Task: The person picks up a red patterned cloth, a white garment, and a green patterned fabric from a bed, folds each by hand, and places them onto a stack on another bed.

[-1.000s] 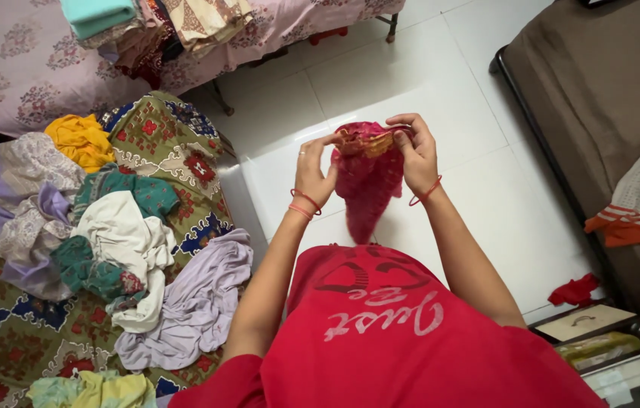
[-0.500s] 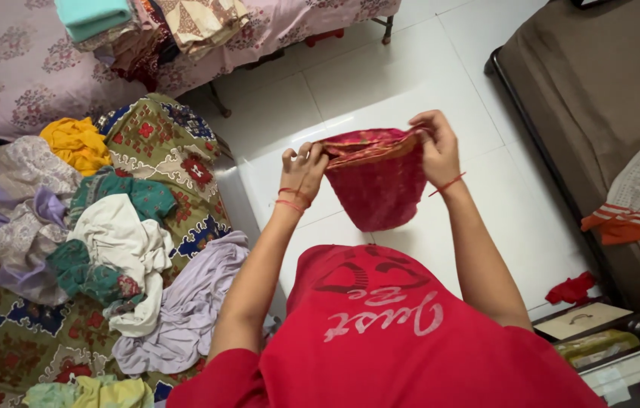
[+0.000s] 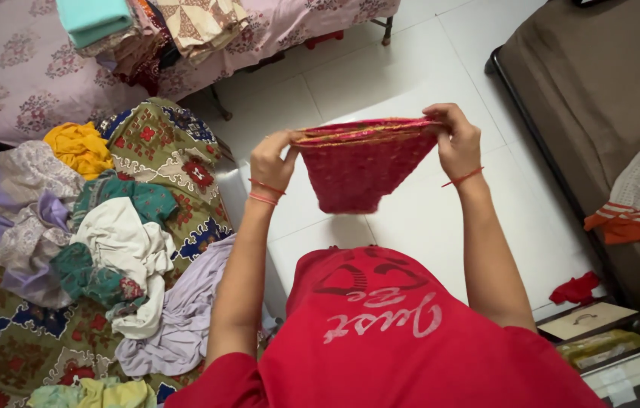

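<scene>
Stretching a red patterned cloth [image 3: 361, 165] taut between pinching left hand [image 3: 271, 160] and right hand [image 3: 457, 140], she seems mid-fold; bringing both corners together likely comes next.

Bright, even indoor light — sharp, soft shadows.

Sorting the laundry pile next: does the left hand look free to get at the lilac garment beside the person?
Probably not at once: the left hand grips the red cloth with the right hand; nothing covers the lilac garment.
</scene>
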